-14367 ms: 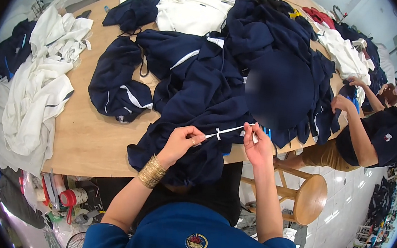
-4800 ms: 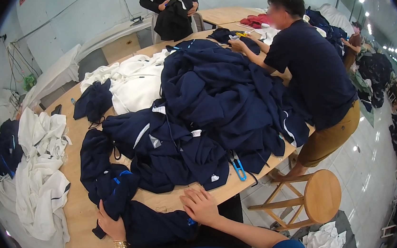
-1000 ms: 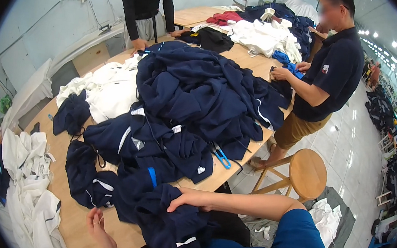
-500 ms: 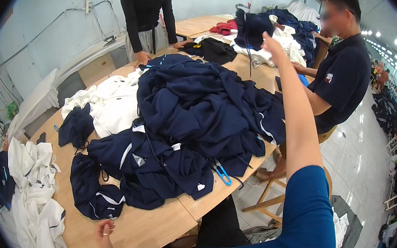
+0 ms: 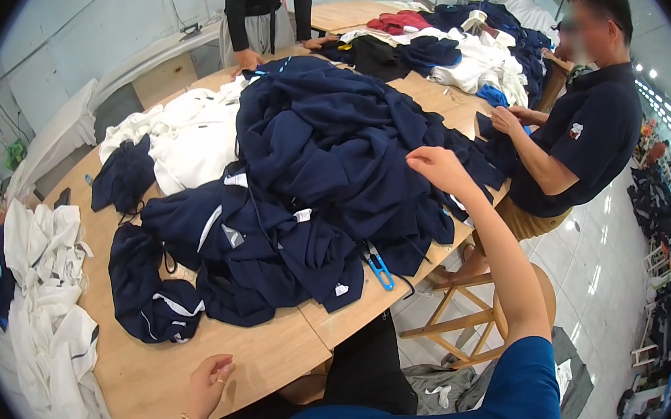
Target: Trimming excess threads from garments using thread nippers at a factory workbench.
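A big heap of navy garments with drawstrings and white labels covers the middle of the wooden table. Above the heap's right side hovers my right hand, its fingers loosely bent and nothing visible in them. My left hand, with a ring and bracelets, is over the bare near edge, fingers half curled, holding nothing. Blue-handled thread snips lie at the heap's near right edge. Farther back, a navy garment rests on a black clothing pile.
White garments lie left of the heap, and more white cloth hangs at the near left. One person leans on the far side; another handles navy cloth at the right. A wooden stool stands by the table.
The navy garment that was in the air by my right hand now lies on the far pile. My right hand has come back over the heap, and my left hand has moved right.
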Demonstrator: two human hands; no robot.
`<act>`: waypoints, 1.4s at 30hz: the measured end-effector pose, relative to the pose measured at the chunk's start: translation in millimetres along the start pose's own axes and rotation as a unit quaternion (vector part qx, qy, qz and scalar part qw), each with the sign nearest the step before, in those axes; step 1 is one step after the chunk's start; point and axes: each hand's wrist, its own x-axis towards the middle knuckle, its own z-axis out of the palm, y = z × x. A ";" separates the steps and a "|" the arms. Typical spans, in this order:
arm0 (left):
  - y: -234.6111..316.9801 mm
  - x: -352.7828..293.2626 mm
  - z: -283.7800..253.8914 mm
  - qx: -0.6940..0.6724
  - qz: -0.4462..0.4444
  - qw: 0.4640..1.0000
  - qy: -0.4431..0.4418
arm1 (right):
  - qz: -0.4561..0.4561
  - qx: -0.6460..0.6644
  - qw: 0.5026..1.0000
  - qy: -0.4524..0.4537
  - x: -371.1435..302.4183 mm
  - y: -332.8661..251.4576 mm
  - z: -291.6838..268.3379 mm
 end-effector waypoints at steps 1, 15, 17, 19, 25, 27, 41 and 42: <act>-5.2 -0.5 0.7 -0.002 -0.010 1.000 0.003 | -0.002 0.003 1.000 -0.010 -3.8 -7.7 1.5; 10.6 -4.4 9.2 0.037 0.029 0.999 -0.003 | -0.064 0.053 0.994 0.065 -109.6 -80.9 112.2; 7.8 -10.6 6.2 0.039 0.044 0.998 0.027 | 0.056 -0.021 0.996 0.062 -112.8 -68.5 109.7; 4.5 -8.9 8.9 0.007 0.028 0.999 0.024 | 0.079 -0.072 0.994 -0.001 -128.1 -52.7 125.9; 21.1 11.1 5.5 0.064 0.097 0.993 0.000 | 0.035 -0.152 0.987 -0.025 -159.8 -31.0 143.3; 11.6 15.8 -12.1 0.081 0.120 0.989 0.002 | 0.093 -0.127 0.983 -0.091 -168.5 -35.0 119.9; -42.2 175.0 -111.6 0.414 0.032 0.883 0.220 | 0.238 0.507 0.813 -0.157 -180.2 -150.3 81.6; -44.7 181.3 -117.9 0.460 -0.014 0.872 0.167 | 0.217 0.528 0.802 -0.177 -178.5 -160.0 82.2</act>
